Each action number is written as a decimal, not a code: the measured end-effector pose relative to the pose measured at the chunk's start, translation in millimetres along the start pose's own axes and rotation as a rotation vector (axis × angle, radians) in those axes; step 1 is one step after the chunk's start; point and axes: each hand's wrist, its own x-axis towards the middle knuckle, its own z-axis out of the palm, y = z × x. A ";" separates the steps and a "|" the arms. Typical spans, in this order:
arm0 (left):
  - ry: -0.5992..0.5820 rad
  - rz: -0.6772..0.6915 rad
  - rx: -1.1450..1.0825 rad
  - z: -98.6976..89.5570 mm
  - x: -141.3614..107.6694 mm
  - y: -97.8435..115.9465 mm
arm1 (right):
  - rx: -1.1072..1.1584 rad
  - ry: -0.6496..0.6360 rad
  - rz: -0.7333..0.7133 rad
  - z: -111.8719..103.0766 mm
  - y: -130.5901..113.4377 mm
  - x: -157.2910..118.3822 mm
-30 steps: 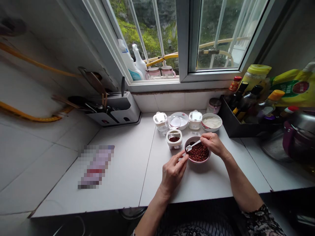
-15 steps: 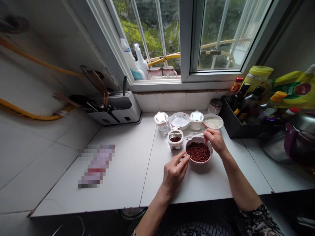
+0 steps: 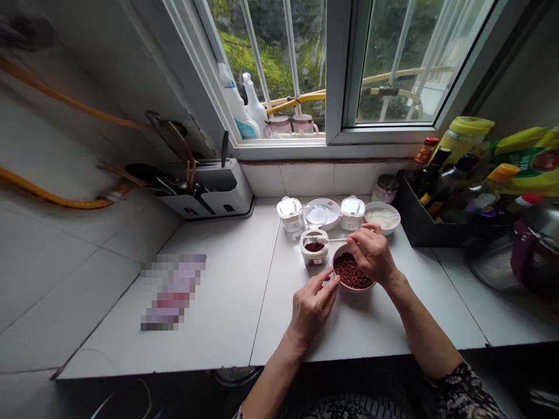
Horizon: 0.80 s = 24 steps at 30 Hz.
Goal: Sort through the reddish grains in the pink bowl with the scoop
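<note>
A bowl (image 3: 356,289) of dark red, grain-like pieces, much like Sichuan peppercorns (image 3: 350,274), stands on the counter before me. With its fingertips, my left hand (image 3: 312,305) holds the bowl's left rim. My right hand (image 3: 373,254), above the bowl's right side, is closed on the handle of a small white spoon (image 3: 337,240). The spoon's head reaches over the open top of a small clear jar (image 3: 314,257) with a cream rim. Similar red pieces lie inside that jar. Whether the spoon carries any is too small to tell.
Behind stand two lidded jars (image 3: 289,214), a white dish (image 3: 334,220) and a bowl of white stuff (image 3: 384,217). A black box of bottles (image 3: 417,230) and a pot (image 3: 524,256) are at right. At left are a utensil holder (image 3: 231,192) and a blurred packet (image 3: 177,294).
My right hand has moved the spoon from the bowl's rear rim leftward, so its head is over the small jar. My left hand stays at the bowl. The view has shifted slightly.
</note>
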 end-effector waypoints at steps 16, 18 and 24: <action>-0.006 -0.002 -0.015 -0.8 -0.6 -0.6 | 0.224 -0.403 0.350 -20.2 29.6 -18.5; -0.008 -0.002 -0.011 -1.1 -0.4 -0.5 | 0.232 -0.390 0.367 -19.2 29.0 -17.9; -0.004 0.001 -0.018 -0.7 -1.3 -1.2 | 0.305 -0.379 0.448 -25.9 32.5 -17.1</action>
